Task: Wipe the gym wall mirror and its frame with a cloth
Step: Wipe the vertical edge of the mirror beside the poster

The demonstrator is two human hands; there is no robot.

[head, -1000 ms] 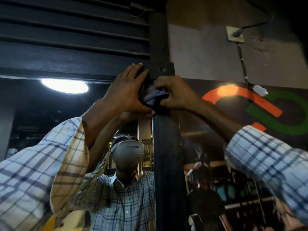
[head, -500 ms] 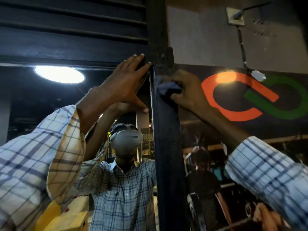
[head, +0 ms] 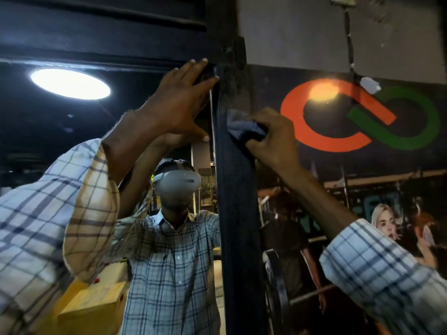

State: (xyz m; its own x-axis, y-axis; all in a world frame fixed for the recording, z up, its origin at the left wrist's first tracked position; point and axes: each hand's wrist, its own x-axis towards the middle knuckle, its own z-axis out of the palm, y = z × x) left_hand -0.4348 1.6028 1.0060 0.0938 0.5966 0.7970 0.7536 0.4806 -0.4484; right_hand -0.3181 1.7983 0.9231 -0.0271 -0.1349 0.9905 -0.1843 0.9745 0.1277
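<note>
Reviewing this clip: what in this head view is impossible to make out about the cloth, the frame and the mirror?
Head view only.
1. Cloth: mostly bunched under the right hand, so its size is hidden.
2. Frame: too dark to show dust or streaks; the bottom edge cuts off its lower end.
3. Mirror: the left sleeve covers its lower left; the left hand hides its top corner.

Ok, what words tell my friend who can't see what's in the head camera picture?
The right hand grips a blue cloth against the dark mirror frame, while the left hand presses flat on the mirror near its top corner. The mirror reflects a person in a checked shirt and a round ceiling light.
</note>
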